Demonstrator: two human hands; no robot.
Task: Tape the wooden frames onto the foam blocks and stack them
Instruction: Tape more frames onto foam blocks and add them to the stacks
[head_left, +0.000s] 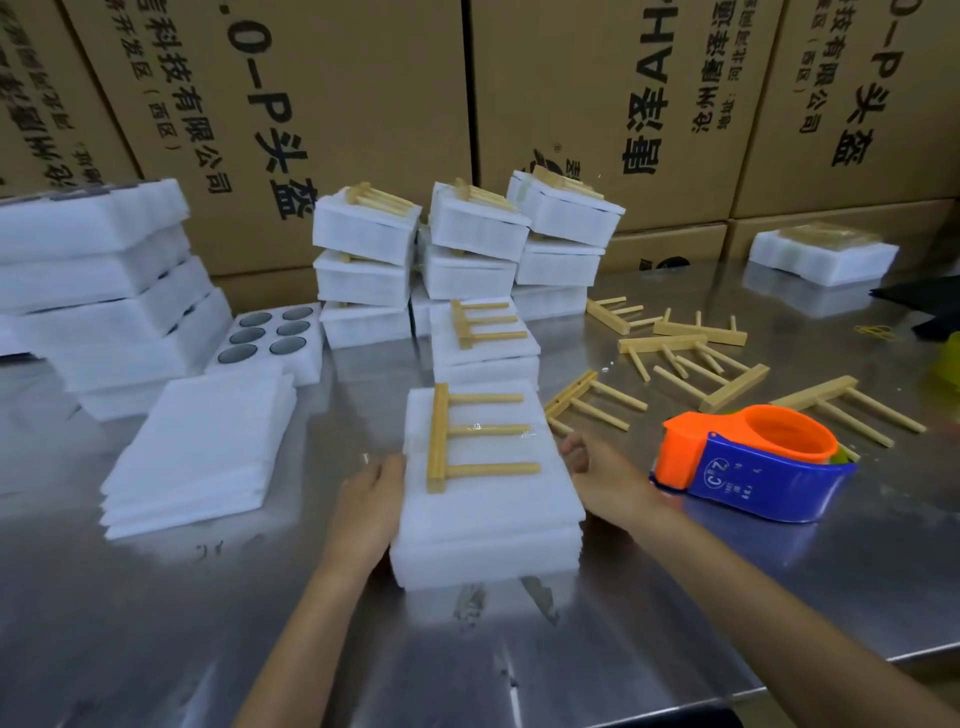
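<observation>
A white foam block (488, 514) lies in front of me on the steel table, with a wooden frame (467, 441) of one bar and three pegs on its top. My left hand (371, 504) grips the block's left side. My right hand (597, 467) holds its right side, fingers curled at the edge. Beyond it another foam block (485, 348) carries a frame (483, 322). Behind that stand three stacks of foam blocks (467, 249) topped with frames. Several loose wooden frames (691, 353) lie scattered on the right.
An orange and blue tape dispenser (748, 462) sits just right of my right hand. Flat foam sheets (202, 452), a foam piece with round holes (270, 332) and a tall foam pile (98, 280) stand left. Cardboard boxes (571, 104) wall the back.
</observation>
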